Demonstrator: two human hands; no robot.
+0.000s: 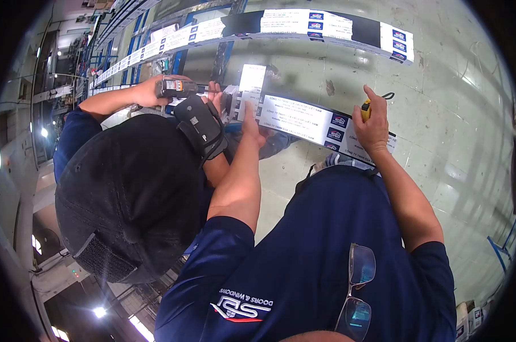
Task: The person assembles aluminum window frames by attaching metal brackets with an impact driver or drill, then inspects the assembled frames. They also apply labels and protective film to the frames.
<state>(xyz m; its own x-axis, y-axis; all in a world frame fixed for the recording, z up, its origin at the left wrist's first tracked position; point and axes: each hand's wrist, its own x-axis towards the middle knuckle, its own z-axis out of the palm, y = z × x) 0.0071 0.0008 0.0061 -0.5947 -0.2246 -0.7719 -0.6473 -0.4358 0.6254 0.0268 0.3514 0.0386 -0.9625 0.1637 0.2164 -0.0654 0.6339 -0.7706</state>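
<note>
**Both hands on the labelled profile**

Head view: your left hand [250, 123] lies flat, fingers unclenched, on the film-wrapped profile [303, 118], which is printed "CÔNG TY TNHH" beside blue logos. Your right hand [372, 128] grips a yellow tape measure [365, 109] against it. Your shirt [303, 251] reads "DOORS & WINDOWS".

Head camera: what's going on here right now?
The wearer's left hand rests on a long wrapped profile, while the right hand holds a yellow tape measure at its edge. A co-worker in a black cap holds a cordless drill at the profile's end, beside the left hand.
</note>
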